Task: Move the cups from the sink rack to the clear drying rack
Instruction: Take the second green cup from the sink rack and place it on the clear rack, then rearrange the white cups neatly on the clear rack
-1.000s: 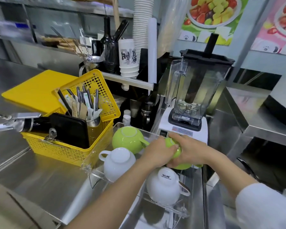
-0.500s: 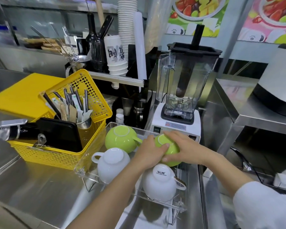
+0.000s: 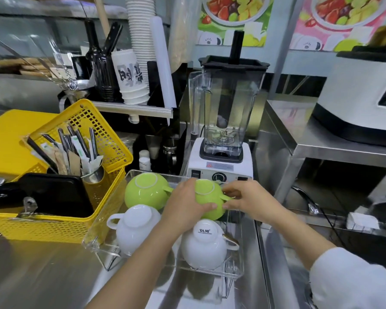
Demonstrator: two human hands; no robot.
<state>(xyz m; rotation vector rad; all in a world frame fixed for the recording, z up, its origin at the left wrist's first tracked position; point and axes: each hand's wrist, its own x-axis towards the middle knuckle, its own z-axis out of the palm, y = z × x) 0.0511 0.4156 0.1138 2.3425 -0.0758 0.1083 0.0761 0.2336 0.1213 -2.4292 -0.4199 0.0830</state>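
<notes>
The clear drying rack (image 3: 234, 272) stands on the steel counter and holds several upside-down cups. A green cup (image 3: 146, 190) sits at its back left, a white cup (image 3: 136, 226) at front left, and a white cup marked YAMI (image 3: 204, 247) at front right. At the back right is a second green cup (image 3: 206, 197), upside down. My left hand (image 3: 185, 208) wraps its left and front side. My right hand (image 3: 249, 199) pinches its handle from the right.
A yellow basket (image 3: 54, 228) with cutlery and a black tray stands left of the rack. A blender (image 3: 224, 130) is right behind the rack. A steel table (image 3: 310, 141) with a white appliance is to the right, with a faucet (image 3: 308, 200) below it.
Both hands stay on the green cup at the rack's back right. My right hand has slid from the cup's top and side to its handle; the cup's base now shows.
</notes>
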